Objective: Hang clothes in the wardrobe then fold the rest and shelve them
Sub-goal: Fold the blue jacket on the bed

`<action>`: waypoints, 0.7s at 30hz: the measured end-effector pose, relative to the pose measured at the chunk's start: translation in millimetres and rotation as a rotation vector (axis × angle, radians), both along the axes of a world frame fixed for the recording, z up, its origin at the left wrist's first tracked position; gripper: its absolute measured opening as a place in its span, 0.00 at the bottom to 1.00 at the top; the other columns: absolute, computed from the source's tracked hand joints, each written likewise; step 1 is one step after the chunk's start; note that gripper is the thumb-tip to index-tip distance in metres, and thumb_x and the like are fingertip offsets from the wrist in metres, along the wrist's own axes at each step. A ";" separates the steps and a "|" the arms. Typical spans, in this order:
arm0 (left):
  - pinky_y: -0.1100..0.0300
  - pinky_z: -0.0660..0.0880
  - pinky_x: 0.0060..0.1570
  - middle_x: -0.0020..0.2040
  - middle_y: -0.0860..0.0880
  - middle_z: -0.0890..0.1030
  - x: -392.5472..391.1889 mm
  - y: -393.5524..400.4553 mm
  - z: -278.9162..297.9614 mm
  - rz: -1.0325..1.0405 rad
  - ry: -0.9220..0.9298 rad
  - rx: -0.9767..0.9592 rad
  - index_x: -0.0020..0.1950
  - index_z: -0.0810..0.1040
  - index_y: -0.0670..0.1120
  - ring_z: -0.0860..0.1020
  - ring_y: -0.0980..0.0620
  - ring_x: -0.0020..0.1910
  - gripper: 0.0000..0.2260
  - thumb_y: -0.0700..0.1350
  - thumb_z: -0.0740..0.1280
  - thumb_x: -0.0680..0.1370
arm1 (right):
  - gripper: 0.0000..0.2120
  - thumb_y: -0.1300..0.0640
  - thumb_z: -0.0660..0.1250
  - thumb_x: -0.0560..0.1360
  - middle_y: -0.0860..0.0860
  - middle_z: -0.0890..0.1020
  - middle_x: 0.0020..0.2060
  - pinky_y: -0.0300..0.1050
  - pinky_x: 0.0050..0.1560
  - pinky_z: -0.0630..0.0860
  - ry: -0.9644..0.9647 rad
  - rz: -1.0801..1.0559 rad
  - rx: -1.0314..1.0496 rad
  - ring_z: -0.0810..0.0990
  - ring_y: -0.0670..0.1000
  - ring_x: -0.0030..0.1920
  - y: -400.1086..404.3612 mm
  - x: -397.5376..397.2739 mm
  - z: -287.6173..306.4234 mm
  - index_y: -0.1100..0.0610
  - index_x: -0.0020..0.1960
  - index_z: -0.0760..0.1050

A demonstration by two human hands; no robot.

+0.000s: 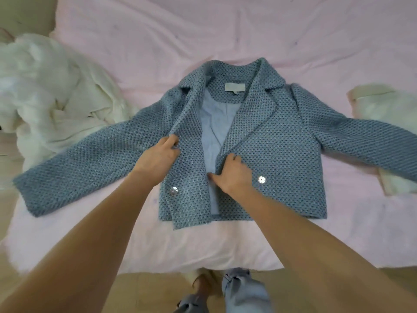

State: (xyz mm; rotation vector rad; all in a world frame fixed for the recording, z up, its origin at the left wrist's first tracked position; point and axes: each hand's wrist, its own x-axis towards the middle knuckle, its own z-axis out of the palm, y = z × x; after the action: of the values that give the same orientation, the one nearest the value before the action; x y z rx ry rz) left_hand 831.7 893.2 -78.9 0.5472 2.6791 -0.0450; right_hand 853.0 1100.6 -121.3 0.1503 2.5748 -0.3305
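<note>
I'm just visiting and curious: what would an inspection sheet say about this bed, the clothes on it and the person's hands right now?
Surface: bed under a wrinkled pink sheet.
Job's things: blue tweed jacket lies flat, front up and open, sleeves spread, lining showing; one silver button on each front panel.
Clutter: white garment heap at the left; cream garment at the right, partly under a sleeve.
Hands: left hand grips the left front panel; right hand pinches the right panel's edge.
Cables: nothing seen.
Surroundings: tan floor by the bed; the person's legs below.
</note>
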 end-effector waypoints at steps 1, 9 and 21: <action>0.55 0.76 0.44 0.69 0.46 0.60 2.0 -3.0 0.5 0.008 0.008 0.009 0.57 0.74 0.42 0.64 0.47 0.65 0.10 0.34 0.64 0.77 | 0.34 0.39 0.68 0.72 0.60 0.72 0.61 0.51 0.54 0.73 -0.009 -0.022 0.008 0.75 0.60 0.59 -5.5 0.5 -1.2 0.61 0.65 0.63; 0.53 0.76 0.40 0.69 0.44 0.62 10.8 -18.2 10.1 0.096 0.084 0.199 0.55 0.70 0.40 0.65 0.45 0.65 0.14 0.28 0.64 0.73 | 0.06 0.63 0.63 0.76 0.64 0.80 0.45 0.50 0.44 0.74 0.015 -0.028 -0.290 0.79 0.61 0.46 -19.9 -0.4 -0.4 0.67 0.48 0.73; 0.58 0.58 0.35 0.48 0.46 0.74 -2.3 25.1 47.5 0.045 0.349 0.524 0.45 0.70 0.43 0.71 0.44 0.45 0.12 0.36 0.57 0.63 | 0.12 0.52 0.61 0.81 0.60 0.82 0.47 0.43 0.43 0.81 -0.423 -0.452 -0.806 0.82 0.51 0.39 19.2 -5.2 25.2 0.62 0.53 0.76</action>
State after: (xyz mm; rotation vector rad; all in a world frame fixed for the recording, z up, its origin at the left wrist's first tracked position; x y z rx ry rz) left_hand 829.4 918.2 -31.4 0.6829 3.0448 0.6470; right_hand 847.8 1119.8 -96.1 0.4428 1.8040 -1.3065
